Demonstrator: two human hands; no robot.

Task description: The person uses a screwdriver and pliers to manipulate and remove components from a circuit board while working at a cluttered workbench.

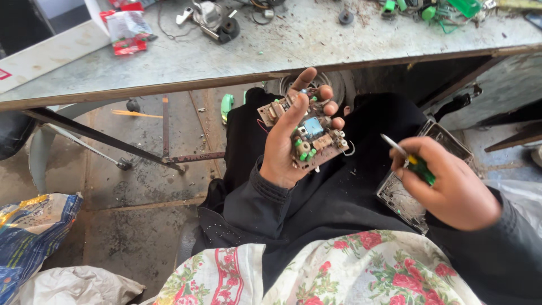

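Observation:
My left hand holds up a brown circuit board over my lap, components facing me: a blue box part, green capacitors and small metal pieces. My right hand is closed around a screwdriver with a green and yellow handle, its metal shaft pointing up and left toward the board but apart from it. Under my right hand a grey metal casing rests on my dark-clothed lap.
A grey workbench with a wooden front edge spans the top, littered with a small motor, red packets and green parts. A floral cloth covers my knees. Sacks lie on the floor at left.

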